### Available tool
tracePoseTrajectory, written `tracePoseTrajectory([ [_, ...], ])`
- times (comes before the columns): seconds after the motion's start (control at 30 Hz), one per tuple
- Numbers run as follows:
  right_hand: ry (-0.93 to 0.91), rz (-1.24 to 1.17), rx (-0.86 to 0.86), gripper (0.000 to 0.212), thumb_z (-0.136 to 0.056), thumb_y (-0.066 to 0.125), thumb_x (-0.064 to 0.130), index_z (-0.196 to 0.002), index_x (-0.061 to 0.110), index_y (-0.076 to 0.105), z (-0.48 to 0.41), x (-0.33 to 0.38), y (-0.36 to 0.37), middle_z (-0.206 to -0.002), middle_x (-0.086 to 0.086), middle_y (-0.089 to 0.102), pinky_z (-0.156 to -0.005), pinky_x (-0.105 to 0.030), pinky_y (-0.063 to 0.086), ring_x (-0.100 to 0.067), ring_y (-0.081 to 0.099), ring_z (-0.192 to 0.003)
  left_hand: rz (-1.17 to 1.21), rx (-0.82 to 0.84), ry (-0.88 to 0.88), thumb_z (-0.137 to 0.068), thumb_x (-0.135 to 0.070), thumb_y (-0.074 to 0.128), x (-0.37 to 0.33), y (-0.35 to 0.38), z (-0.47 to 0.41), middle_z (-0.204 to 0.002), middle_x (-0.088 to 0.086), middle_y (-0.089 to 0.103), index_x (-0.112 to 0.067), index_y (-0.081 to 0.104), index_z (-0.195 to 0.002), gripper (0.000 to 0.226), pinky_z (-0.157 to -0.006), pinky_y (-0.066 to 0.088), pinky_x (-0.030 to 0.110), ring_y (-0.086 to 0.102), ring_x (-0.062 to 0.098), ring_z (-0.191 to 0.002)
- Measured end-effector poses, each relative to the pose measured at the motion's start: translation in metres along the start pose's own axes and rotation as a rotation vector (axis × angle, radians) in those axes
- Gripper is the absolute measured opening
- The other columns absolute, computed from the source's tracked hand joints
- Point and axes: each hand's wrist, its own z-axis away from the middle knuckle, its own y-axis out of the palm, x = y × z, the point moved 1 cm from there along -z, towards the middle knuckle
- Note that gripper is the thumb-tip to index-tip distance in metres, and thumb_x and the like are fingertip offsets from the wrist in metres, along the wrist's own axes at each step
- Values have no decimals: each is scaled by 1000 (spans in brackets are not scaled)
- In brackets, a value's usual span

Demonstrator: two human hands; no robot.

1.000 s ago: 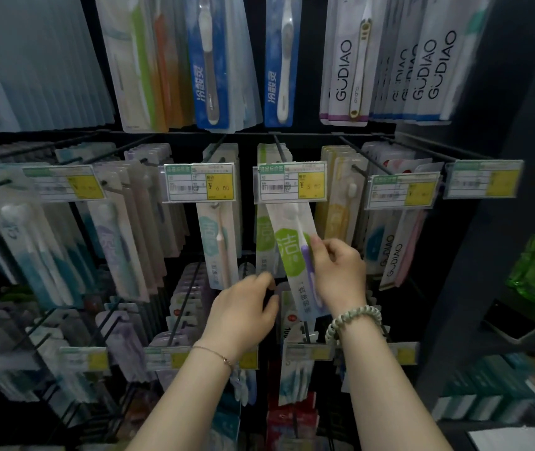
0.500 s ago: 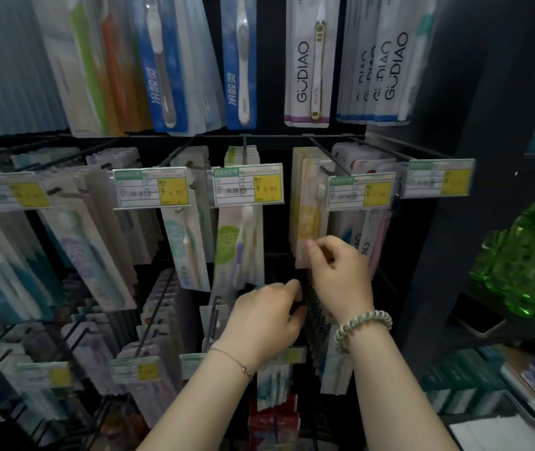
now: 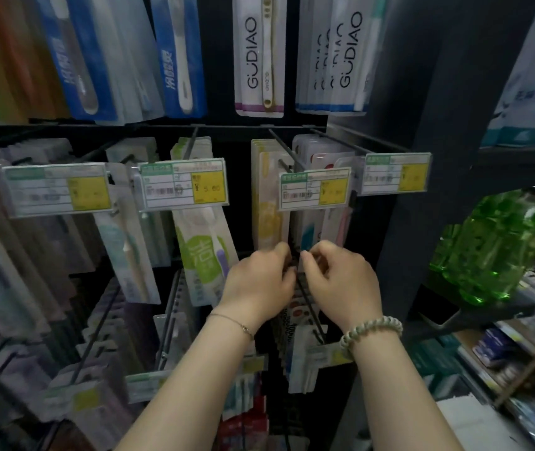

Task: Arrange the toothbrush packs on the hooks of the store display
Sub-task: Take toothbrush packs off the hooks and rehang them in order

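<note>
Toothbrush packs hang in rows on black wire hooks. My left hand (image 3: 259, 281) and my right hand (image 3: 337, 278) meet fingertip to fingertip at the back of a lower hook (image 3: 310, 310). Their fingers pinch the tops of the dark toothbrush packs (image 3: 295, 353) strung on that hook. Just above the hands hang a yellow pack (image 3: 267, 222) and blue and pink packs (image 3: 308, 232) behind a price tag (image 3: 315, 190). A green-and-white pack with a purple brush (image 3: 201, 255) hangs free to the left of my left hand.
A dark upright post (image 3: 422, 157) closes the display on the right. Past it, green bottles (image 3: 487, 249) and a phone (image 3: 438, 312) sit on a side shelf. More packs fill the top row (image 3: 259, 60) and the hooks at left (image 3: 58, 190).
My right hand has let go of the green-and-white pack, which now hangs on its hook. Both hands moved right and came together on the packs of the lower hook.
</note>
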Motion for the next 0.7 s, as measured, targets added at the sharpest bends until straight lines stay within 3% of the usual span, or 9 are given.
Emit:
tracePoseTrajectory([
  [0.1, 29, 2, -30, 27, -95, 47, 40, -82, 22, 61, -2, -6, 0, -66, 9, 58, -50, -29, 43, -13, 56, -59, 99, -72, -8, -94, -32, 50, -4, 2, -17, -95, 4, 62, -20, 46, -97, 13, -69, 53, 42, 62, 29, -84],
  [0.2, 39, -30, -71, 20, -95, 49, 36, -91, 23, 64, -6, -9, 1, -70, 9, 62, -54, -32, 48, -14, 59, -63, 233, -125, -12, -95, -29, 50, -9, 2, -37, -100, 4, 62, -18, 53, -109, 18, -75, 54, 41, 62, 26, -88],
  [0.33, -27, -27, -124, 20, -95, 51, 30, -104, 21, 66, -12, -8, 6, -72, 3, 68, -54, -37, 51, -19, 63, -63, 366, -194, -16, -98, -24, 48, -7, 9, -58, -92, 2, 62, -15, 58, -109, 18, -67, 45, 27, 61, 22, -85],
  [0.4, -54, -26, -157, 23, -94, 53, 28, -108, 19, 68, -14, -8, 11, -74, -1, 71, -54, -38, 52, -22, 64, -63, 419, -216, 33, -98, -19, 46, -5, 13, -64, -103, 0, 63, -18, 57, -121, 25, -71, 41, 22, 59, 17, -92],
  [0.47, -54, -40, -167, 27, -93, 54, 28, -113, 17, 68, -16, -8, 16, -76, -2, 72, -55, -39, 53, -23, 66, -65, 477, -246, 85, -98, -12, 45, -3, 16, -71, -111, 0, 62, -19, 57, -119, 26, -74, 38, 17, 56, 14, -98],
  [0.6, -26, -57, -146, 33, -92, 50, 33, -115, 16, 67, -18, -12, 21, -67, -2, 68, -52, -38, 51, -22, 62, -59, 539, -253, 94, -97, -13, 45, 2, 25, -87, -100, 2, 65, -17, 60, -108, 19, -79, 49, 28, 59, 17, -93],
  [0.7, -16, -64, -153, 30, -91, 48, 35, -102, 16, 69, -21, -14, 22, -60, 2, 63, -48, -38, 49, -20, 59, -54, 612, -210, 80, -97, -11, 46, 2, 27, -92, -102, -1, 66, -15, 63, -106, 20, -85, 50, 30, 60, 15, -94],
])
